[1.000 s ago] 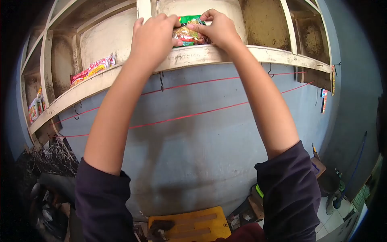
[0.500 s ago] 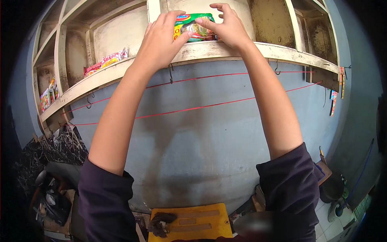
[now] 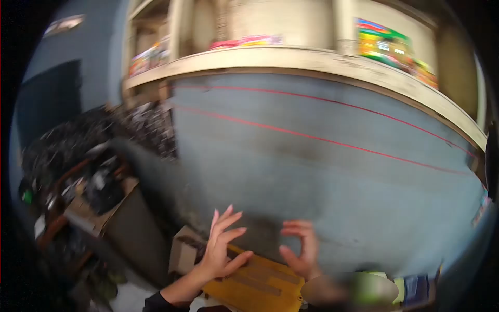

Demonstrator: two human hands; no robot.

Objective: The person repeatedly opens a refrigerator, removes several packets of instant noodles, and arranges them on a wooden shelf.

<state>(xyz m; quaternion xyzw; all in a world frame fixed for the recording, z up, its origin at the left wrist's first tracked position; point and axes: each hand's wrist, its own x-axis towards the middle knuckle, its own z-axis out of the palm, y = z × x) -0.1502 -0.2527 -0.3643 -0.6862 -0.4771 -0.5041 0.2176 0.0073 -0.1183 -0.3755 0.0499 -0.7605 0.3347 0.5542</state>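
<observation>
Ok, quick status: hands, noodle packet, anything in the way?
Left hand and right hand open, empty, low over yellow board. Noodle packet standing on shelf. Nothing between; picture blurred.

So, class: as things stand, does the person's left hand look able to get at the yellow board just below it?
Probably yes. The left hand is open and empty, hovering right over the yellow board, and nothing lies between them. The right hand is beside it, also empty.

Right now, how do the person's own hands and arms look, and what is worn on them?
Both hands are bare: no gloves, rings or watch visible. The left hand has slim fingers with rather long nails. A dark sleeve cuff shows low on the left forearm. The right hand is motion-blurred, and its arm is hidden.
</observation>
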